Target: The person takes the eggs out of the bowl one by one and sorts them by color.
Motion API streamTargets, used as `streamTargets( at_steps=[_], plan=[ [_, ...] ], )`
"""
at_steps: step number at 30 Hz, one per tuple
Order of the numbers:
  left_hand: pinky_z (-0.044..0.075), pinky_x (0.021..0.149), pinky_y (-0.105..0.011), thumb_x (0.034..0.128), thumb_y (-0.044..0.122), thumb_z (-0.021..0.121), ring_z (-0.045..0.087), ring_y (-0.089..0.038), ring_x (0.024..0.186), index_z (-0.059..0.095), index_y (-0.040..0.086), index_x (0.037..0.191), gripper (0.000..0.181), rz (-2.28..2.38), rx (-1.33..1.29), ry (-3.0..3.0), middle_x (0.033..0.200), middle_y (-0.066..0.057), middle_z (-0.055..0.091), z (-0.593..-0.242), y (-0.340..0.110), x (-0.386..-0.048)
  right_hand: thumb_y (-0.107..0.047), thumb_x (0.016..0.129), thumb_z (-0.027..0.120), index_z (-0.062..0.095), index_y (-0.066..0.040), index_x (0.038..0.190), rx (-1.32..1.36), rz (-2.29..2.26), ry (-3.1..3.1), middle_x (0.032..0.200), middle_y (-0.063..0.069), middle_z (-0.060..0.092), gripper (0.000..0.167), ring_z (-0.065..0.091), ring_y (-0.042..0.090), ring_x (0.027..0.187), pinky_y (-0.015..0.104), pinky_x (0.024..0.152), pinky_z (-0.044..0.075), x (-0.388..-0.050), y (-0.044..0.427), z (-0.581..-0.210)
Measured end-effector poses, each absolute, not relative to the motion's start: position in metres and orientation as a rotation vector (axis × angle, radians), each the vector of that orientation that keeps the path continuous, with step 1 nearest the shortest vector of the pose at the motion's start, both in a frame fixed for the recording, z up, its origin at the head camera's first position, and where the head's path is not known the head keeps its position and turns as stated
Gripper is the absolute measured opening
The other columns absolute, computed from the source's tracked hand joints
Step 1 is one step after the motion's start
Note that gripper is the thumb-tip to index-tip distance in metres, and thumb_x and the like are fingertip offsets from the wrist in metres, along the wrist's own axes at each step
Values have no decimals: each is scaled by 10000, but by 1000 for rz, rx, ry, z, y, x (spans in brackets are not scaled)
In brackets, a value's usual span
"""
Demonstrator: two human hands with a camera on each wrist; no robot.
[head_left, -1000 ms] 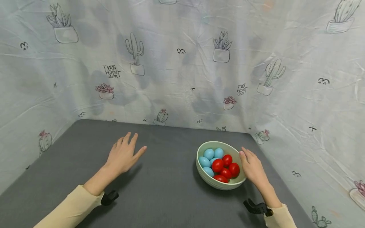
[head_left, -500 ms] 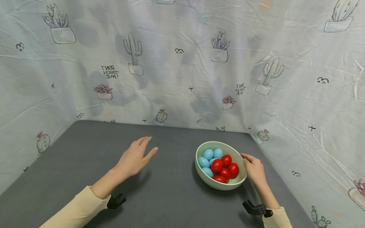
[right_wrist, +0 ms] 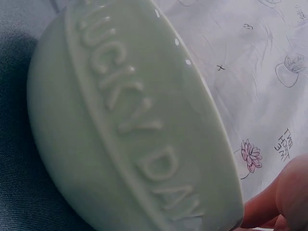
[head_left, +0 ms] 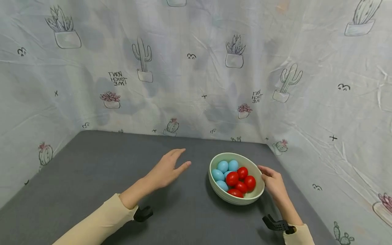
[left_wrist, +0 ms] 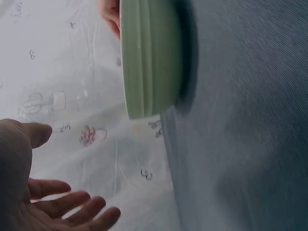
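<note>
A pale green bowl (head_left: 225, 197) stands on the grey table to the right in the head view. Inside it lie several light-blue eggs (head_left: 218, 175) and several glossy red oval pieces, perhaps small tomatoes (head_left: 232, 178). My right hand (head_left: 274, 183) holds the bowl's right rim, thumb at the edge and fingers curled by the outer side. In the right wrist view the bowl's wall (right_wrist: 120, 120) bears the raised letters "LUCKY DAY". My left hand (head_left: 165, 171) hovers over the table left of the bowl, fingers extended, thumb apart, holding nothing.
The dark grey table (head_left: 92, 177) runs back to a pale cloth (head_left: 171, 92) printed with cacti, which hangs behind and at both sides. The bowl sits near the table's right edge. Each wrist wears a black strap mount (head_left: 143, 213).
My left hand has moved right, toward the bowl. The right hand's fingers have curled in at the bowl's right rim. The bowl and its contents have stayed in place.
</note>
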State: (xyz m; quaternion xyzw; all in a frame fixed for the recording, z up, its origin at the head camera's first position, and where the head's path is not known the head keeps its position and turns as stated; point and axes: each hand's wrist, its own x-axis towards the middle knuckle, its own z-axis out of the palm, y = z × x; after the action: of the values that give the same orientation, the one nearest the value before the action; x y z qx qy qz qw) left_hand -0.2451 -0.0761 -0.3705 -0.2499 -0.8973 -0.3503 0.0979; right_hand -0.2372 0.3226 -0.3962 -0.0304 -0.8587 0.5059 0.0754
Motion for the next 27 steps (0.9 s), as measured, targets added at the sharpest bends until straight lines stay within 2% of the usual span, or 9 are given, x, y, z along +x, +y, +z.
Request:
streamTargets(
  at_steps=[4,11,19,24,27],
  plan=[
    [400,1037,-492,976,489,578,426,-292,1331,427,54,1479,682,-1091,-837,-2619,1465,-126,440,-374,-62,-249,13,1005,420,490,100,1380,-115,1565,-2573,1336,282,532,391,566,359,1146,218,771,523,-234,323,-398],
    [516,901,-373,950,371,672,557,-222,1173,469,48,1444,625,-1231,-1004,-2499,1392,-96,514,-378,-41,-256,-15,1017,424,478,88,1394,-117,1583,-2580,1348,273,527,395,579,313,1126,223,773,526,-236,324,-396],
    [510,912,-294,908,331,737,576,-209,1158,509,53,1416,622,-1398,-1122,-2419,1360,-72,550,-377,-13,-262,-5,1021,410,440,93,1419,-100,1630,-2586,1388,285,484,412,549,346,1168,250,777,531,-233,325,-394],
    [515,918,-321,883,283,771,591,-228,1154,522,53,1406,623,-1575,-1158,-2389,1347,-77,568,-377,7,-266,-15,1026,405,428,86,1431,-101,1641,-2594,1404,274,473,419,550,316,1169,248,782,530,-233,325,-394],
    [508,915,-279,870,254,787,599,-212,1143,525,42,1402,630,-1616,-1182,-2380,1333,-70,580,-378,16,-267,-17,1028,411,429,85,1431,-104,1653,-2593,1406,274,471,416,562,282,1147,258,780,529,-233,326,-394]
  ],
)
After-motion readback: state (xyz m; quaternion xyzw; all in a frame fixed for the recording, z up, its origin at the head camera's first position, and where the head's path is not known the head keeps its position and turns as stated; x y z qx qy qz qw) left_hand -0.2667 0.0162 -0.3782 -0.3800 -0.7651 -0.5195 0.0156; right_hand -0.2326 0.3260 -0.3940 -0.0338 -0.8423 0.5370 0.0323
